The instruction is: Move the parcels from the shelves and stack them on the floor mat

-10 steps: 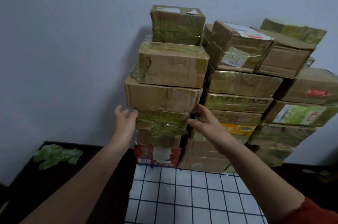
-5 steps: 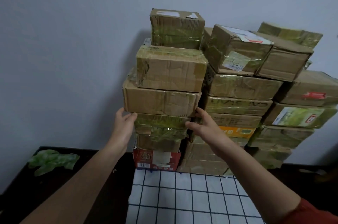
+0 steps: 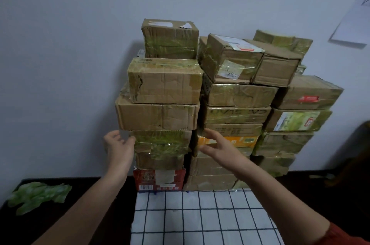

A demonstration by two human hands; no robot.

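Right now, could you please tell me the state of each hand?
Left hand: open, holding nothing, beside the tape-wrapped parcel.
Right hand: open, holding nothing.

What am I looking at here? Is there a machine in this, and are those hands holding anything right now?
There is no machine. A person works with two bare hands, and the single picture comes from a camera worn on the head, looking forward and down. The left hand and right hand reach out on either side of the left column of the stack of taped cardboard parcels, level with a green-taped parcel. Both hands are open and hold nothing; I cannot tell whether the fingertips touch the cardboard. The stack stands against the wall, at the far end of a white checked mat. A red box sits at the bottom of that column. To the left, crumpled green plastic lies on the dark floor.
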